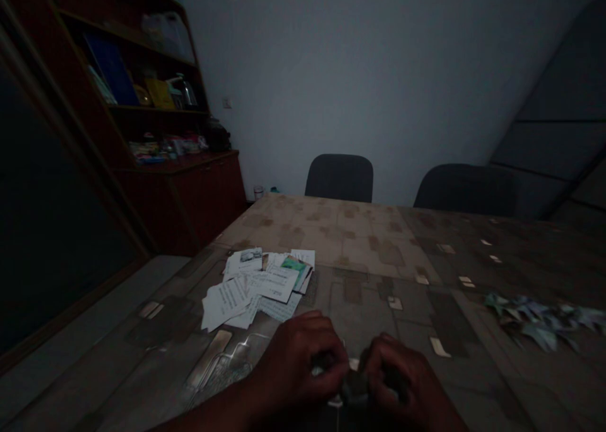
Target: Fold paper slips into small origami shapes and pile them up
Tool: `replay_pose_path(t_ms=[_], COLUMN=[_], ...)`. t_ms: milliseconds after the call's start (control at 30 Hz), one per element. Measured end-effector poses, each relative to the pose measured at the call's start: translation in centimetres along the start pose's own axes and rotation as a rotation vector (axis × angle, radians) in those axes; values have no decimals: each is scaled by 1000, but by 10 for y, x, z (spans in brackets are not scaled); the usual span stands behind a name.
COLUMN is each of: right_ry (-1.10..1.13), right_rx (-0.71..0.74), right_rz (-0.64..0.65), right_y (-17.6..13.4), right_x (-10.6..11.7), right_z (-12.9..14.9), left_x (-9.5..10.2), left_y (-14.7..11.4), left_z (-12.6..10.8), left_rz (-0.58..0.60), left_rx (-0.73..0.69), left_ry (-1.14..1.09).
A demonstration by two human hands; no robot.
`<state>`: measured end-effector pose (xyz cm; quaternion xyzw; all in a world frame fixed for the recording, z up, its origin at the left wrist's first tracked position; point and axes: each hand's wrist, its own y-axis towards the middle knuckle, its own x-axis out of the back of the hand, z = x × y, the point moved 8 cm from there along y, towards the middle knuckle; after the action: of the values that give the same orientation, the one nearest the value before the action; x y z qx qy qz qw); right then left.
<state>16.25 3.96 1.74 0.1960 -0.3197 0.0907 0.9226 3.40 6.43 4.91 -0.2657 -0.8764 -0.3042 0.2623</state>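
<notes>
My left hand [310, 356] and my right hand [400, 378] are close together at the near edge of the table. The fingers of both are curled and pinched on a small folded piece of paper [355, 386], which looks dark in the dim light. Fingers cover much of it, so its full shape is hidden. Just beyond my left hand lies a loose pile of printed paper sheets [258, 287], one of them with a green picture. Off to the right of my right hand, several folded paper shapes [542, 321] sit in a cluster.
A patterned cloth covers the table [341, 230]. Two dark chairs [339, 176] stand at its far side against the pale wall. To the left is a reddish-brown shelf cabinet [203, 186] holding boxes, a kettle and small items. The room is dim.
</notes>
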Motion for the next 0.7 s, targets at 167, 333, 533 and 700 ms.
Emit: replay_pose_path(t_ms=[167, 333, 533, 700], right_ry=[98, 81, 4, -7], right_rx=[-242, -333, -180, 36], right_rz=[-66, -115, -186, -104], right_y=[-3, -2, -3, -1], right_x=[10, 26, 37, 24], right_z=[-24, -41, -17, 8], left_x=[20, 22, 7, -5], left_y=[2, -4, -14, -18], left_z=[19, 50, 75, 72], left_rz=[-109, -166, -233, -198], left_rx=[316, 570, 759, 813], left_ry=[-124, -370, -713, -781])
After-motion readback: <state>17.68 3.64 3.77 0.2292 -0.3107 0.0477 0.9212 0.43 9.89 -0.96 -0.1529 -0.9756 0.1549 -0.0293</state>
